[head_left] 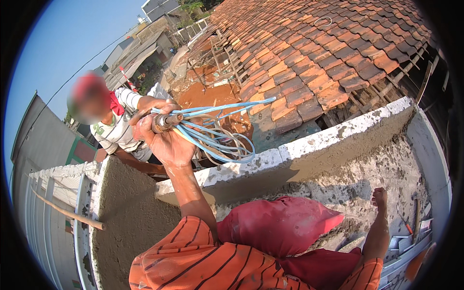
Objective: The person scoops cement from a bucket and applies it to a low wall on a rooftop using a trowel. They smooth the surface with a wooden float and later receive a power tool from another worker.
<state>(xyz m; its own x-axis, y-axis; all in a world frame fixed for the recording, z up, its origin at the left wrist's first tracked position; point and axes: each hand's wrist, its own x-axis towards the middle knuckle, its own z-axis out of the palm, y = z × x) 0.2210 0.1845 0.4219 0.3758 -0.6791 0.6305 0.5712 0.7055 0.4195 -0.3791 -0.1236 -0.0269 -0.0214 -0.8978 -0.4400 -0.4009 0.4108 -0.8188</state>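
Note:
My left hand (170, 146) is raised and stretched out over the rendered wall, its fingers wrapped round a power drill. The drill's metal chuck (166, 122) points out of the grip, while most of its body is hidden by hands. Loops of light blue cable (220, 140) hang from the same hand out to the right. A co-worker's hand (162, 105) reaches in from the far side and touches the drill. Low on the right, my right hand (379, 198) is closed in a fist above the mortar-spotted floor, with nothing seen in it.
The low wall's white top (309, 145) runs between me and the tiled roof (309, 53). A co-worker (126, 113) stands beyond the wall. A red sack (275, 224) lies close to me. Left are a metal frame and wooden pole (72, 212); right, tools and scraps (406, 237).

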